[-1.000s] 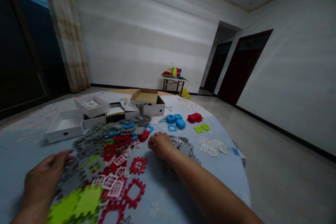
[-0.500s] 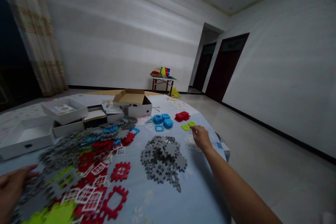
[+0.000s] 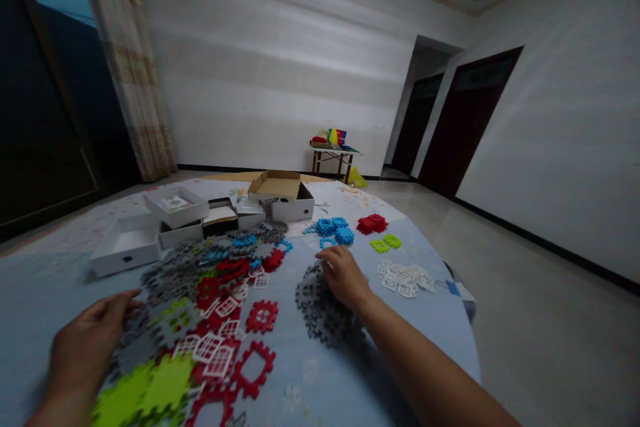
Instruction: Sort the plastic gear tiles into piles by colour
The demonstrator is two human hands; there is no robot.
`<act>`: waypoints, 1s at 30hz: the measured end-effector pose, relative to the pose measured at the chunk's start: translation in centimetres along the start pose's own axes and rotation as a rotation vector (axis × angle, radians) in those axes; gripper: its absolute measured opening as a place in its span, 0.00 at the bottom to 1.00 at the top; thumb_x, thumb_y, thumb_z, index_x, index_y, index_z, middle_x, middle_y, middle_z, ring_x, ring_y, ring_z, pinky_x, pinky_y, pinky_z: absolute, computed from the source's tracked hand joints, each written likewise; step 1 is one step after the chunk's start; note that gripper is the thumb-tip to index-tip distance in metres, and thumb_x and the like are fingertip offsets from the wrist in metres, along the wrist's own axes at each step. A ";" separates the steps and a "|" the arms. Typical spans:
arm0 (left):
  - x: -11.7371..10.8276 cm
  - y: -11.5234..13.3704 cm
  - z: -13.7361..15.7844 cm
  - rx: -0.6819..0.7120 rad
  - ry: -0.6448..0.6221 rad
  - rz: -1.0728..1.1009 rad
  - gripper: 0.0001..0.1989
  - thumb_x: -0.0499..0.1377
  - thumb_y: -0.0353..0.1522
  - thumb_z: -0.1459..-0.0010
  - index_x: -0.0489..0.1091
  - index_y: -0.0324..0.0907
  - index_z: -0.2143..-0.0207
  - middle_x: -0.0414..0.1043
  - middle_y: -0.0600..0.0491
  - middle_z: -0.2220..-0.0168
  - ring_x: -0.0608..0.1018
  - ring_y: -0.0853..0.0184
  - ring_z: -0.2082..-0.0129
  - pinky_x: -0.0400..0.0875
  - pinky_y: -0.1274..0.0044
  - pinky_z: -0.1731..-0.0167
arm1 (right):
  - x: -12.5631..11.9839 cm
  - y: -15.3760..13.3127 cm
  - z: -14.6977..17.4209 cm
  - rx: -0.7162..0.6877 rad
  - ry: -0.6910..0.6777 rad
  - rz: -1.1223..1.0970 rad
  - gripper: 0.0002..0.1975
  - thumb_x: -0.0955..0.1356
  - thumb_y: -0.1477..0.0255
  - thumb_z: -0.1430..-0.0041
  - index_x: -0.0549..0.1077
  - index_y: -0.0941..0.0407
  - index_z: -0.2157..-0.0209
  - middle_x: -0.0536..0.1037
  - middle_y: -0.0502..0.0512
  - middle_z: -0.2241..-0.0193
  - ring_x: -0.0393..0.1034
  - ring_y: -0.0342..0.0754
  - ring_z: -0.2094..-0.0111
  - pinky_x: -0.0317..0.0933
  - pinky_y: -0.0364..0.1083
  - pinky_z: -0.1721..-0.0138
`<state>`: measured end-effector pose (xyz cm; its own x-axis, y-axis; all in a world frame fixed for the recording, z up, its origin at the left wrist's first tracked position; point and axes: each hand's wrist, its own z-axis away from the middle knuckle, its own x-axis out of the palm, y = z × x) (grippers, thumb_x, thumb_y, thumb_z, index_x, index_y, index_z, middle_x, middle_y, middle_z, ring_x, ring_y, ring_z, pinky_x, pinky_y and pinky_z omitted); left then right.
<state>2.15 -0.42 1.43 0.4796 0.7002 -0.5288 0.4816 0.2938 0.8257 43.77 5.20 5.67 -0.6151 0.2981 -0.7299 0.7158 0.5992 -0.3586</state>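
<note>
My left hand [image 3: 93, 337] is at the left edge of a mixed heap of interlocking plastic building pieces, its fingers loosely stretched and no piece visible in them. Grey pieces [image 3: 175, 273], red frames [image 3: 263, 315], white window frames [image 3: 217, 360] and lime green plates [image 3: 165, 383] make up this heap. Over a separate grey pile [image 3: 325, 323] hangs my right hand [image 3: 345, 277], partly hiding it. Its fingers are bent and slightly apart, with nothing seen between them. Two lime green squares [image 3: 385, 245] lie beyond, near a group of white window frames [image 3: 405, 278].
Blue pieces [image 3: 340, 230] and a red stack [image 3: 373, 223] sit farther back. White boxes [image 3: 127, 247] and an open cardboard box [image 3: 280, 197] stand along the far left side. The round table's edge curves down on the right.
My right hand has moved left from the lime green squares to above the grey pile. The view has turned left, showing more of my left hand beside the mixed heap.
</note>
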 end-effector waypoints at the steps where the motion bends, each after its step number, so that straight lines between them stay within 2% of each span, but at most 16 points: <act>1: -0.2 0.5 0.3 -0.052 -0.038 0.037 0.21 0.52 0.47 0.52 0.73 0.46 0.62 0.77 0.55 0.68 0.77 0.63 0.67 0.65 0.77 0.71 | 0.8 -1.2 -0.5 -0.008 -0.046 -0.010 0.13 0.62 0.77 0.43 0.73 0.55 0.58 0.73 0.57 0.60 0.62 0.50 0.55 0.57 0.50 0.53; 5: -0.8 1.9 1.2 -0.083 -0.081 0.088 0.20 0.52 0.44 0.52 0.72 0.45 0.61 0.75 0.53 0.67 0.75 0.63 0.64 0.64 0.76 0.67 | 3.9 -4.7 -2.3 -0.005 -0.217 -0.014 0.13 0.63 0.76 0.44 0.73 0.54 0.57 0.73 0.56 0.59 0.62 0.50 0.54 0.57 0.47 0.53; 9: -0.9 2.5 1.4 -0.097 -0.093 0.112 0.19 0.52 0.43 0.52 0.72 0.43 0.62 0.74 0.53 0.68 0.74 0.63 0.64 0.64 0.76 0.65 | 6.5 -6.3 -3.7 0.030 -0.337 0.022 0.14 0.65 0.72 0.46 0.72 0.54 0.56 0.73 0.56 0.58 0.64 0.50 0.55 0.58 0.47 0.54; 13: -1.0 2.8 1.6 -0.092 -0.084 0.117 0.18 0.53 0.41 0.53 0.73 0.43 0.63 0.74 0.54 0.69 0.74 0.63 0.64 0.64 0.76 0.63 | 8.6 -6.9 -4.7 0.120 -0.368 0.035 0.13 0.64 0.67 0.46 0.72 0.55 0.58 0.73 0.59 0.60 0.67 0.52 0.58 0.60 0.48 0.59; 17: -1.0 2.8 1.6 -0.065 -0.079 0.110 0.18 0.53 0.40 0.53 0.73 0.42 0.64 0.75 0.54 0.71 0.75 0.63 0.65 0.65 0.76 0.65 | 10.0 -7.1 -5.2 0.185 -0.363 -0.047 0.09 0.65 0.72 0.48 0.73 0.57 0.64 0.75 0.60 0.63 0.68 0.52 0.60 0.59 0.48 0.60; 22: -0.7 2.3 1.1 -0.065 -0.070 0.130 0.18 0.53 0.40 0.52 0.73 0.41 0.62 0.76 0.53 0.70 0.75 0.62 0.65 0.66 0.76 0.66 | 9.9 -7.1 -4.8 0.152 -0.344 -0.132 0.07 0.66 0.76 0.49 0.74 0.55 0.67 0.77 0.54 0.65 0.69 0.46 0.62 0.59 0.42 0.61; 30: -1.4 3.4 1.9 -0.050 -0.081 0.068 0.17 0.53 0.39 0.51 0.74 0.41 0.63 0.76 0.54 0.70 0.75 0.64 0.65 0.65 0.78 0.66 | 6.3 -7.5 -4.0 0.108 -0.269 -0.385 0.06 0.66 0.76 0.48 0.75 0.55 0.69 0.76 0.49 0.72 0.68 0.42 0.70 0.59 0.40 0.68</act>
<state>4.56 -1.65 4.64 0.5687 0.6652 -0.4838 0.4095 0.2811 0.8679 33.22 5.54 6.08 -0.7452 -0.1413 -0.6517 0.4921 0.5431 -0.6804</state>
